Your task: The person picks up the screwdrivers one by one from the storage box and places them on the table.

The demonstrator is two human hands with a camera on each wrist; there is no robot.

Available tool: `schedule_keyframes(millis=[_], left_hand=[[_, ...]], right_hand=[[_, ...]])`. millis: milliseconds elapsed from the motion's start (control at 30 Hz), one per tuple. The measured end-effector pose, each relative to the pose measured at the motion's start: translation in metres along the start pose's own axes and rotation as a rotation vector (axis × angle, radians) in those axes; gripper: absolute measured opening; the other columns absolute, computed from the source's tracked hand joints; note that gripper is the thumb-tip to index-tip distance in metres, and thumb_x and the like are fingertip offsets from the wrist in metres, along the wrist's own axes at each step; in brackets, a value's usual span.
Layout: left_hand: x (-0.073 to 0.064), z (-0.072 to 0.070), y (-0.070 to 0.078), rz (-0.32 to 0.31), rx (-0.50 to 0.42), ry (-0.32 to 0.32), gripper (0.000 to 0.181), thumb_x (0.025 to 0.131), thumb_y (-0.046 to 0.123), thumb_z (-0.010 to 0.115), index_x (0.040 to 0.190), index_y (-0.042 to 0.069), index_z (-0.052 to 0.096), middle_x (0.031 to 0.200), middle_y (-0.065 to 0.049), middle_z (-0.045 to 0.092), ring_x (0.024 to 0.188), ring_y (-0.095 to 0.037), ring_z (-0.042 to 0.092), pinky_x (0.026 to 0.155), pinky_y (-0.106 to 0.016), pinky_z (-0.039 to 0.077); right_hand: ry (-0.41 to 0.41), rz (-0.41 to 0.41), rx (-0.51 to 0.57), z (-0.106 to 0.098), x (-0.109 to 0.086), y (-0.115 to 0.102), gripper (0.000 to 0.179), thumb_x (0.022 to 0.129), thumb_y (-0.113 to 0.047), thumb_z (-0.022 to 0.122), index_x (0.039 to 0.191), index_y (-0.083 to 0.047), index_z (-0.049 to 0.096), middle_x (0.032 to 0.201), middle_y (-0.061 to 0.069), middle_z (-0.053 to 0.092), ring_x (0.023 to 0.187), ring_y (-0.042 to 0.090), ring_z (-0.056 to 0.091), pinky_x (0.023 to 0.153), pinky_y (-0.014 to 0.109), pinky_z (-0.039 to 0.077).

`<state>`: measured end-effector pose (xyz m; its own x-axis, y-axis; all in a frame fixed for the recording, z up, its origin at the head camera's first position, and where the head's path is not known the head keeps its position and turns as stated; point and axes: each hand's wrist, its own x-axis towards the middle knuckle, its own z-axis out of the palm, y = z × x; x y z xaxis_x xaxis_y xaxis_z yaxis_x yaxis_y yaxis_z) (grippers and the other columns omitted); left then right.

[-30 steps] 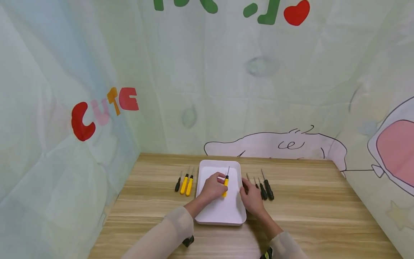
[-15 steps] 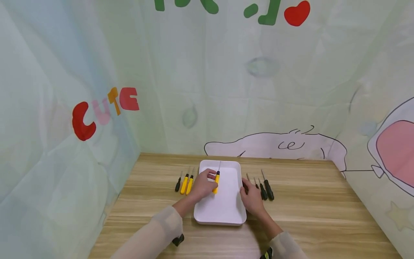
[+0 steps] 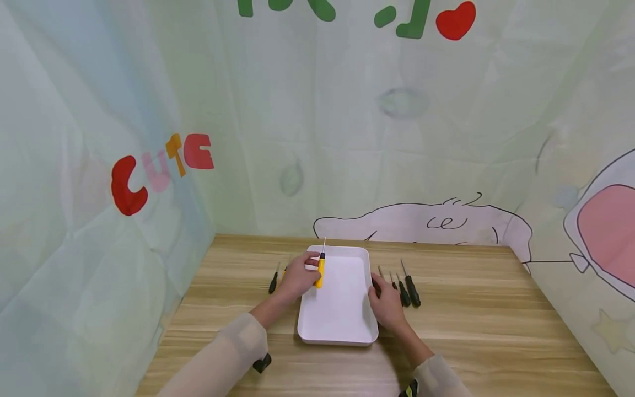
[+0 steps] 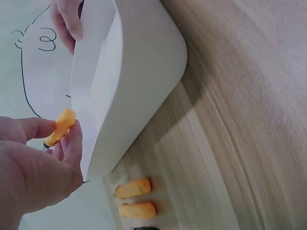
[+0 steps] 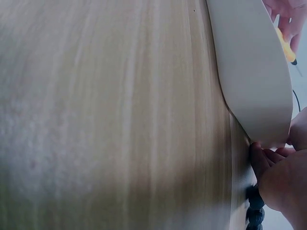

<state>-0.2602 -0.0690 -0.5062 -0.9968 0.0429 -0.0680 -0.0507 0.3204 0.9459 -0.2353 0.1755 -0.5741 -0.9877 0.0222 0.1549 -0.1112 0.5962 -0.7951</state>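
My left hand (image 3: 296, 277) pinches a yellow-handled screwdriver (image 3: 320, 271) between thumb and fingers, shaft pointing up and away. It is held over the left side of a white rectangular tray (image 3: 338, 325). In the left wrist view, the thumb and fingertips close on the orange-yellow handle (image 4: 62, 125) above the tray's rim. My right hand (image 3: 388, 306) grips the tray's right wall, thumb at the rim and fingers against the outside, as the right wrist view shows. The tray lies flat, and its visible inside holds nothing.
Left of the tray lie a small black screwdriver (image 3: 273, 282) and two yellow-handled screwdrivers (image 4: 135, 188), mostly hidden by my hand in the head view. Several black-handled screwdrivers (image 3: 412, 291) lie to the right. A printed curtain (image 3: 347, 138) stands behind the wooden table (image 3: 471, 331).
My left hand has carried the yellow screwdriver from the tray's middle up and leftward, toward its far left edge. The right hand and tray have stayed put.
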Motion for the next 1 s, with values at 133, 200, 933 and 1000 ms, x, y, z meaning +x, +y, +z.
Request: schedule_keyframes(millis=[133, 200, 933, 1000], left_hand=[[0.001, -0.007, -0.002, 0.000, -0.021, 0.005, 0.056, 0.088, -0.010, 0.066, 0.143, -0.003, 0.060, 0.121, -0.019, 0.065, 0.096, -0.027, 0.069, 0.071, -0.029, 0.064], [0.002, -0.010, -0.003, -0.010, -0.031, 0.010, 0.056, 0.089, -0.010, 0.066, 0.144, -0.002, 0.059, 0.122, -0.018, 0.064, 0.095, -0.027, 0.068, 0.073, -0.030, 0.064], [0.011, -0.052, -0.010, -0.007, 0.020, 0.081, 0.053, 0.094, -0.008, 0.062, 0.146, 0.000, 0.055, 0.130, -0.021, 0.061, 0.104, -0.032, 0.069, 0.077, -0.029, 0.061], [0.012, -0.055, -0.012, -0.003, 0.018, 0.090, 0.054, 0.093, -0.010, 0.062, 0.146, -0.001, 0.056, 0.129, -0.022, 0.061, 0.102, -0.033, 0.069, 0.075, -0.029, 0.060]], right_hand=[[0.005, -0.002, -0.002, 0.000, 0.000, 0.000, 0.042, 0.105, -0.006, 0.057, 0.145, 0.006, 0.059, 0.139, 0.025, 0.066, 0.129, 0.039, 0.064, 0.105, 0.055, 0.055], [0.005, -0.001, -0.003, 0.001, 0.000, 0.000, 0.042, 0.105, -0.006, 0.057, 0.145, 0.006, 0.059, 0.138, 0.025, 0.066, 0.129, 0.038, 0.064, 0.105, 0.055, 0.055], [0.007, 0.000, -0.014, 0.000, -0.001, -0.002, 0.042, 0.106, -0.007, 0.056, 0.145, 0.007, 0.058, 0.140, 0.025, 0.065, 0.130, 0.040, 0.063, 0.106, 0.056, 0.054], [0.005, 0.003, -0.015, 0.000, -0.001, -0.001, 0.042, 0.106, -0.006, 0.056, 0.145, 0.007, 0.058, 0.140, 0.025, 0.065, 0.131, 0.040, 0.063, 0.106, 0.056, 0.054]])
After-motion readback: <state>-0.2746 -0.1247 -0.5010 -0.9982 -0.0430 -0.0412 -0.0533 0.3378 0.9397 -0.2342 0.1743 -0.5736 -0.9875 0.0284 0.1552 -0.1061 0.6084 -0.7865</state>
